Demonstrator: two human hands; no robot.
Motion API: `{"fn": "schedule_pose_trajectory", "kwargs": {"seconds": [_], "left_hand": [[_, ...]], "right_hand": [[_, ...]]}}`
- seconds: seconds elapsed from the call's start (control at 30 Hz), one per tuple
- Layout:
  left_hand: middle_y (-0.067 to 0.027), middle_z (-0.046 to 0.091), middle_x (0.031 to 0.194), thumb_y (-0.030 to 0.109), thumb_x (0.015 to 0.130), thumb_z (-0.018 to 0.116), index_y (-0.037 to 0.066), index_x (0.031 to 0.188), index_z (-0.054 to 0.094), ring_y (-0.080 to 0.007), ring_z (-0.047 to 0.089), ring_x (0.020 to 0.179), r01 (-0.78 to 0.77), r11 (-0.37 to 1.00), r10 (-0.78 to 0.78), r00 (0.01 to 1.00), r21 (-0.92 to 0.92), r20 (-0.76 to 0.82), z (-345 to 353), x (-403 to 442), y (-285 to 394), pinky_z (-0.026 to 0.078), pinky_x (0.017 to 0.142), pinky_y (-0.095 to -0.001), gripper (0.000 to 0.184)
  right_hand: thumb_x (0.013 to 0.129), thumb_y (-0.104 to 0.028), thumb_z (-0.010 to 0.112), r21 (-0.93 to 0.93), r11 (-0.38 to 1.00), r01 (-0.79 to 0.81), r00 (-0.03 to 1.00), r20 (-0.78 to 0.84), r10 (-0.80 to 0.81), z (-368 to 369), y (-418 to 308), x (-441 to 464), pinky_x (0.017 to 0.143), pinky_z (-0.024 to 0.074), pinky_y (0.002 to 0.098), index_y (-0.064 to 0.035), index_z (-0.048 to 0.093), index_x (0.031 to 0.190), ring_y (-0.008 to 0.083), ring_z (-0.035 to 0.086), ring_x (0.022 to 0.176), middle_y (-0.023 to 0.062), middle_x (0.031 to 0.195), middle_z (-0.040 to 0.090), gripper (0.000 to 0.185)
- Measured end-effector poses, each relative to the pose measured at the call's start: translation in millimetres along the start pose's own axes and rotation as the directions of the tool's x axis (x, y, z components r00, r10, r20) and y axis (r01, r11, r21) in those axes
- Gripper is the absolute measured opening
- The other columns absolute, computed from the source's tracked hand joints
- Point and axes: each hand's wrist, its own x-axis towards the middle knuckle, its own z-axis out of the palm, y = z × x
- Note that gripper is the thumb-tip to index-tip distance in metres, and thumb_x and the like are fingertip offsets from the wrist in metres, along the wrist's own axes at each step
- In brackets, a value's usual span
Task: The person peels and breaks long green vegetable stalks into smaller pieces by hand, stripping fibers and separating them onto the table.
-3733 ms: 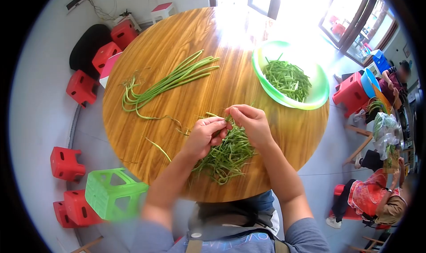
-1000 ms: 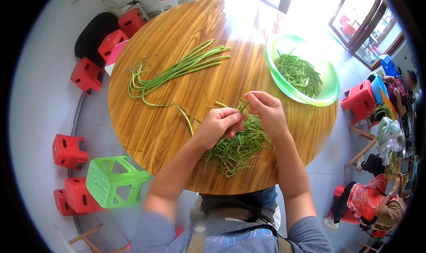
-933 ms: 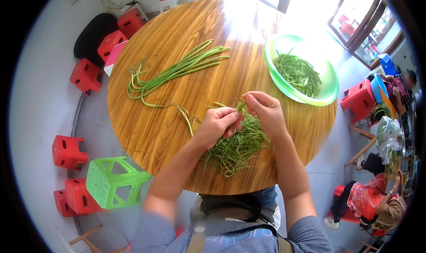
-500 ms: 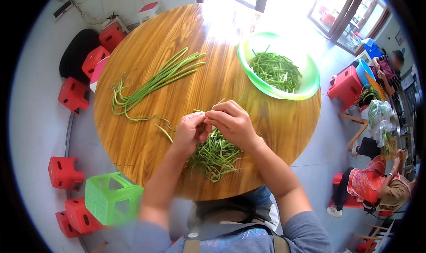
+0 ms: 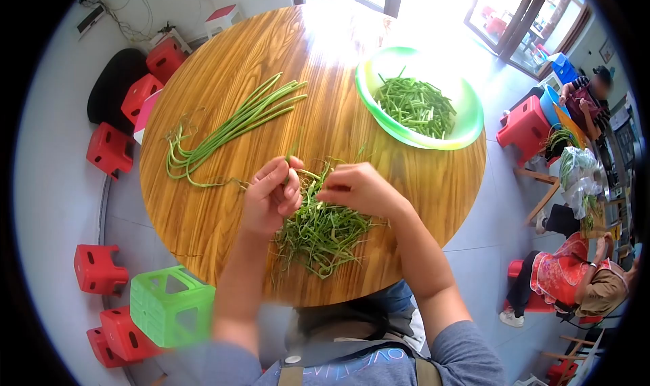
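short green piece (image 5: 289,160): one, upright, above the table (image 5: 420,203), gripped at the fingertips of the left hand (image 5: 265,198). right hand (image 5: 360,188): fingers bent and drawn together, palm down, apart from the left; whether anything is pinched in it, cannot tell.

heap of green strands (image 5: 321,240): tangled, below both hands, by the near edge. long stems (image 5: 233,125): one bundle, thin curled ends trailing towards the left wrist. bowl (image 5: 433,143): green and white, near the table's edge on the right, holding cut stems (image 5: 416,108).

hazards, as judged: a slack pinch could drop the short piece into the heap (green on green, hard to find again). low right fingers could hook strands and drag them along. a forearm brushing the heap could push strands over the near edge. the left wrist could catch the trailing ends and pull the bundle askew. a knock to the bowl, so near the edge, could spill its contents.

writing: shirt (image 5: 277,374), pale letters on grey, partly covered by the apron, no whole word legible. brands or labels: none readable on bowl or green stool (image 5: 159,313).
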Motion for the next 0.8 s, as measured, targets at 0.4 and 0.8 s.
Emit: {"fn": "schedule_pose_trajectory", "kwargs": {"seconds": [0.4,0.8], "left_hand": [[0.0005,0.052,0.069,0.021,0.095,0.046,-0.001,0.108,0.058,-0.0041,0.037,0.051,0.209,0.957,-0.19,0.975,0.201,-0.111,19,-1,-4,0.029,0.046,-0.0166,0.028],[-0.0024,0.058,0.076,0.02,0.093,0.049,0.003,0.095,0.058,-0.011,0.055,0.066,0.054,0.981,-0.041,0.997,0.188,-0.073,8,4,-19,0.045,0.059,-0.0233,0.019]], "right_hand": [[0.088,-0.022,0.061,0.763,0.483,-0.431,0.724,-0.027,0.689,-6,-11,8,0.057,0.0417,0.0186,-0.0013,0.062,0.093,0.0035,0.045,0.058,-0.0032,0.069,0.054,0.021],[0.075,0.003,0.068,0.239,0.97,-0.051,0.965,-0.24,0.11,13,-4,4,0.061,0.0431,0.0217,0.0007,0.065,0.086,0.0097,0.055,0.07,0.0028,0.078,0.057,0.012]]}}
